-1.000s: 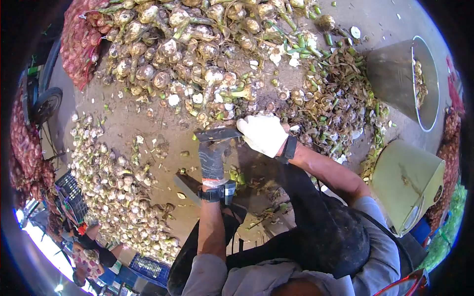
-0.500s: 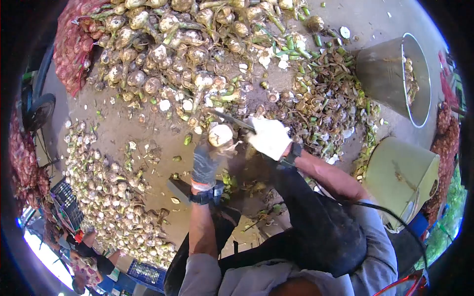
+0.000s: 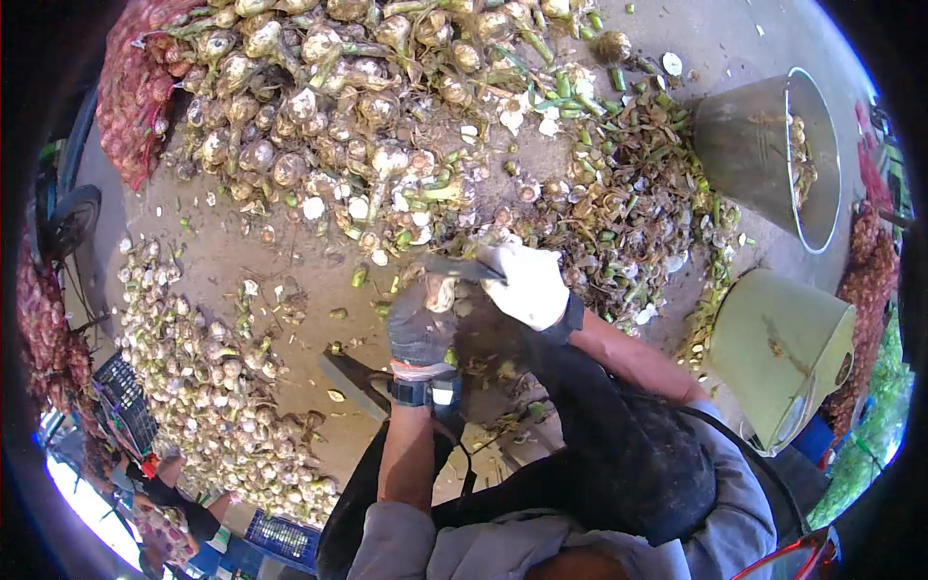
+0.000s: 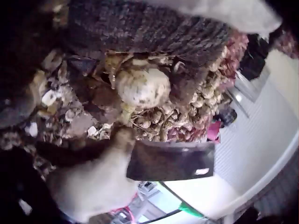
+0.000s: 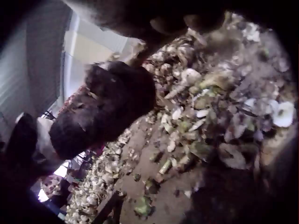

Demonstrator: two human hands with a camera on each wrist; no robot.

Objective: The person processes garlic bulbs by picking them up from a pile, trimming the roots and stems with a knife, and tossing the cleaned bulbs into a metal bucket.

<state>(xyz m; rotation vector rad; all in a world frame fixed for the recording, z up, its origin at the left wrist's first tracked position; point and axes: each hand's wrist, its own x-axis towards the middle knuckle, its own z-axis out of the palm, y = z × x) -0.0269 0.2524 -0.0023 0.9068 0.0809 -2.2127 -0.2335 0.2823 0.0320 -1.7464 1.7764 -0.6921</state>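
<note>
My left hand [image 3: 421,327], in a dark grey knit glove, grips a whitish garlic bulb [image 4: 142,88] in front of my knees. In the left wrist view the bulb shows below the gloved fingers, its stub pointing down. A white glove covers my right hand [image 3: 528,286], which holds a knife with a broad, dark, squared blade [image 4: 170,161]. Seen from the head, the blade overlaps the bulb and the left fingertips. The knife's handle is hidden inside the white glove. The right wrist view shows the dark glove [image 5: 103,109] close by, the bulb mostly hidden there.
Untrimmed garlic [image 3: 319,106] with stalks is heaped ahead. Trimmed bulbs [image 3: 213,387] lie at the left. Stalk and skin scraps [image 3: 628,203] cover the floor at right, beside a metal bucket [image 3: 744,145] and a green bucket [image 3: 778,353]. Red net sacks [image 3: 135,97] stand around the edges.
The bulb came into view in the left hand half a second ago, with the blade beyond it. Now the blade lies across the bulb, and both hands are lower and close together.
</note>
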